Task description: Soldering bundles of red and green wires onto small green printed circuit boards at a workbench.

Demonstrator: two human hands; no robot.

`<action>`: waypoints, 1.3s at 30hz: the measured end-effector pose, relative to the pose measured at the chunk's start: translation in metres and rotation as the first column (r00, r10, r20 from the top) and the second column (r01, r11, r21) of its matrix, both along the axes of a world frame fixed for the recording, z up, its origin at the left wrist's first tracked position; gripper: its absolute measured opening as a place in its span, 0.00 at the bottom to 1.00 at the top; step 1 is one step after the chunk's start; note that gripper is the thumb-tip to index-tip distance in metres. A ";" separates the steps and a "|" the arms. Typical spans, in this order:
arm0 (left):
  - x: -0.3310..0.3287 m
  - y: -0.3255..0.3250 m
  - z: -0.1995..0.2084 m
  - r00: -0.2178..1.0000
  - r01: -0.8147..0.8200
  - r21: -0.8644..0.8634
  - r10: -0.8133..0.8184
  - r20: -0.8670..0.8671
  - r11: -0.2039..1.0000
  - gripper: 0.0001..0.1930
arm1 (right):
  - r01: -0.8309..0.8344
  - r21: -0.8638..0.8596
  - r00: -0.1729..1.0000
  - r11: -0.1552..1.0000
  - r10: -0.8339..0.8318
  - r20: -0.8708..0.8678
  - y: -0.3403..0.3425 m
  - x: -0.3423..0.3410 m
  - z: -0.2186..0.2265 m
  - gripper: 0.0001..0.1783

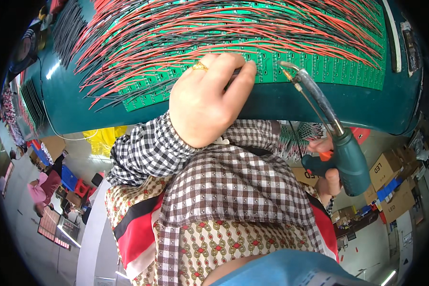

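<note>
My left hand, with a ring on one finger, rests at the near edge of a green circuit board panel. Its fingers are bent and pinched together around the end of a black wire; the fingertips hide most of the grip. Rows of red and black wires lie across the panel, their loose ends fanning to the left. My right hand is wrapped around the handle of a dark green soldering gun. The gun's bent metal tip hovers over the panel's near edge, right of my left hand.
A bundle of black wires lies at the table's far left, above a dark green mat. A worn bar-shaped item lies at the far right. Cardboard boxes stand on the right; another person is at left.
</note>
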State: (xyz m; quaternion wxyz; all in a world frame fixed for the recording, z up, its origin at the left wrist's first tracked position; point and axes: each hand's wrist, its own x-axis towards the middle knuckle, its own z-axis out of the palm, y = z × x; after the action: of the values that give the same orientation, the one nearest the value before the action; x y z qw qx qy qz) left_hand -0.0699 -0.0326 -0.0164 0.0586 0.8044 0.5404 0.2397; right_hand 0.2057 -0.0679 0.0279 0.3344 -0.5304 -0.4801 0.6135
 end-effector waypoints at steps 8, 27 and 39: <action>0.000 0.004 -0.002 1.000 0.005 0.025 -0.005 -0.005 1.000 0.14 | 0.006 -0.040 0.996 0.999 -0.003 0.086 0.002 -0.006 0.002 0.41; 0.003 0.008 0.005 1.000 0.009 0.019 -0.008 -0.022 1.000 0.15 | 0.000 -0.106 1.000 0.994 0.004 0.031 0.010 0.000 0.002 0.39; 0.005 0.009 0.005 0.999 0.005 0.030 -0.004 -0.039 1.000 0.13 | 0.034 -0.096 0.999 0.995 -0.031 0.030 0.011 -0.006 0.004 0.38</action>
State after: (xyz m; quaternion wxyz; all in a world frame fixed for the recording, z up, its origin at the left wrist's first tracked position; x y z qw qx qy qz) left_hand -0.0650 -0.0232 -0.0114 0.0363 0.8109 0.5359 0.2321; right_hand 0.1992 -0.0565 0.0315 0.3116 -0.5625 -0.4460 0.6226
